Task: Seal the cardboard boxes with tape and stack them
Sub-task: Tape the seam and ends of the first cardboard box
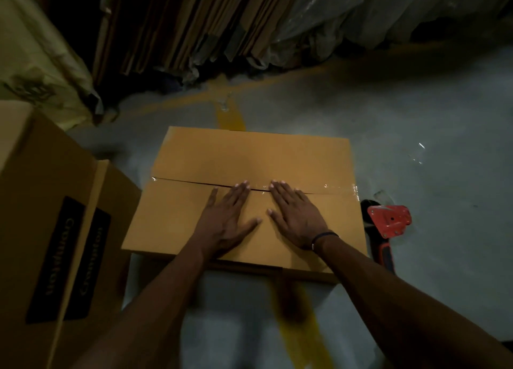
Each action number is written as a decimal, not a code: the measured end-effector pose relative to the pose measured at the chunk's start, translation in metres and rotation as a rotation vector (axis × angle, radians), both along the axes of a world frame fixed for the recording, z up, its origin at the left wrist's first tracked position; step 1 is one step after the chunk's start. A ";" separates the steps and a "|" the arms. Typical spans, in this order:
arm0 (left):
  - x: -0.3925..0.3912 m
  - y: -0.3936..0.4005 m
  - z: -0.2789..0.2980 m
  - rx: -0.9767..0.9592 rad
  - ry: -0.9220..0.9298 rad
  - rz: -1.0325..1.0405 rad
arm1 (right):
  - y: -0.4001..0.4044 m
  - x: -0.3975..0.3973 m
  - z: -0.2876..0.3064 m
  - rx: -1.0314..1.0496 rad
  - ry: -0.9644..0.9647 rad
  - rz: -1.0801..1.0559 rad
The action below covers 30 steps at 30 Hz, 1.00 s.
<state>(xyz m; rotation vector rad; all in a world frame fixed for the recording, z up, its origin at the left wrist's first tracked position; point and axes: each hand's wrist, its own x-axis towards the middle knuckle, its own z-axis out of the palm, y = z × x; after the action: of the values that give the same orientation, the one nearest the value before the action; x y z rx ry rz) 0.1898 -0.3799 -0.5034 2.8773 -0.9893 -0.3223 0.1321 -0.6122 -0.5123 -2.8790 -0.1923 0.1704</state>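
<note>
Both hands lie flat, fingers straight and spread, on top of a cardboard box [249, 157] that sits on the grey floor [430, 174]. The left hand [226, 221] presses the near flap left of the middle, its fingertips reaching the seam [188, 182] where the two top flaps meet. The right hand [295, 219], a dark band [323, 237] round its wrist, presses just beside it, its fingertips also at the seam. Clear tape [333, 189] shines along the right part of the seam as far as the box's right edge; the left part shows a dark open gap. A red tape dispenser [387, 224] lies on the floor just beside the box's right side. At the left stand two more boxes [55, 202] with dark printed labels. Flattened cardboard sheets [177, 22] lean upright at the back.
</note>
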 end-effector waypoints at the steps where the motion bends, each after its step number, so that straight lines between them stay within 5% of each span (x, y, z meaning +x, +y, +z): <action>1: 0.003 0.015 0.001 0.014 0.000 0.029 | 0.001 0.001 0.000 -0.008 0.003 0.000; 10: 0.017 0.108 0.022 0.117 -0.039 0.222 | 0.020 0.003 0.010 -0.019 0.035 -0.054; 21: 0.041 0.115 0.014 0.173 -0.080 -0.012 | 0.145 0.072 -0.001 0.105 -0.019 0.244; 30: 0.031 0.153 0.011 0.140 -0.043 0.336 | 0.137 0.069 -0.010 0.053 -0.014 0.255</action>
<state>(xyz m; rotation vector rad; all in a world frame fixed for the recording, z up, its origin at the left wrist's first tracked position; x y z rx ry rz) 0.2205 -0.2266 -0.4926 3.1165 -0.4883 -0.3139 0.2011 -0.4756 -0.5226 -2.7948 -0.5586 0.1885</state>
